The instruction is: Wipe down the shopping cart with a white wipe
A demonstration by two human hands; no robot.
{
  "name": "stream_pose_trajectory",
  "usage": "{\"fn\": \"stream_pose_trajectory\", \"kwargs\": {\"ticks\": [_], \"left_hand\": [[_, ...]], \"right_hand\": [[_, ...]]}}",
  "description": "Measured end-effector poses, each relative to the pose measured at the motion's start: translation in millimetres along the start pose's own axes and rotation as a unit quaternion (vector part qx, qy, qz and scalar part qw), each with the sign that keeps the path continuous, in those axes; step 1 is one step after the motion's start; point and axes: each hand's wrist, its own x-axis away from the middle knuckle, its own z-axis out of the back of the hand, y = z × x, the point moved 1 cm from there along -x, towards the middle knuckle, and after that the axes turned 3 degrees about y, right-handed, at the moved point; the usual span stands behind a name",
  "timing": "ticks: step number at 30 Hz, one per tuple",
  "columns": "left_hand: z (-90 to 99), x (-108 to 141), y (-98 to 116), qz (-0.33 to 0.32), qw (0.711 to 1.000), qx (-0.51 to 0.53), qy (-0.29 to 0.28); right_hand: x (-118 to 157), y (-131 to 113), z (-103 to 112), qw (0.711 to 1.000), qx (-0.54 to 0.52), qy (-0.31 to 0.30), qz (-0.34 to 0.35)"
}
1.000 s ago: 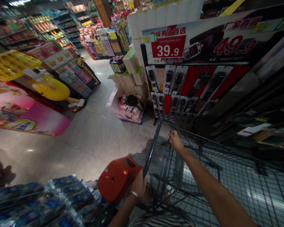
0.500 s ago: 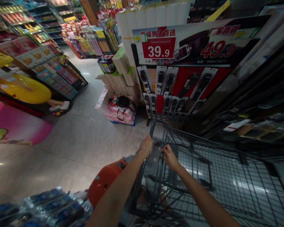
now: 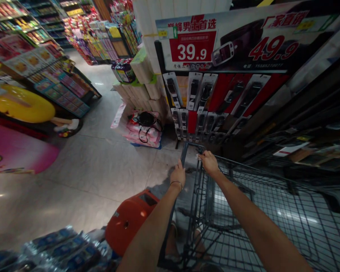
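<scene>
A grey wire shopping cart [image 3: 260, 185] stands in front of me and stretches to the right. My left hand [image 3: 178, 174], with a bracelet at the wrist, is closed around the cart's handle bar [image 3: 184, 152]. Over the handle-side rim of the basket, my right hand [image 3: 209, 161] is closed in a pinch. At its fingertips shows a small whitish thing [image 3: 198, 156], too small to name. Whether those fingers also touch the rim I cannot tell. Only bare wire and a folded frame show inside the basket.
A belt display rack [image 3: 200, 94] with price signs stands just beyond the handle. Left of it are stacked pink packs [image 3: 143, 130] with a black bag on top. An orange case [image 3: 127, 223] and plastic-wrapped goods [image 3: 65, 249] are at lower left. Shelves line the right.
My right hand has moved forward along the cart's rim, towards the display rack, with the small whitish thing. My left hand stays on the handle. The view has shifted slightly.
</scene>
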Motion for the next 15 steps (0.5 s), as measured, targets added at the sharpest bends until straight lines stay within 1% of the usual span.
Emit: {"fn": "stream_pose_trajectory", "kwargs": {"ticks": [3,6,9,12,15], "left_hand": [[-1.6,-0.3,0.4,0.005,1.000,-0.001,0.002],[-3.2,0.8,0.6,0.008,1.000,-0.005,0.006],[-3.6,2.0,0.6,0.007,1.000,-0.010,0.011],[-2.6,2.7,0.8,0.004,1.000,-0.011,0.015],[-1.1,3.9,0.7,0.001,1.000,-0.008,0.020]], "right_hand": [[-5.8,1.3,-4.6,1.000,-0.009,-0.001,-0.011],[4.7,-3.1,-11.3,0.999,-0.032,-0.004,-0.013],[27.2,-13.3,-16.3,0.998,-0.064,-0.007,0.004],[56.7,-26.9,-20.7,0.995,-0.102,-0.006,0.019],[85.5,-37.8,-26.3,0.989,-0.145,0.005,0.018]]}}
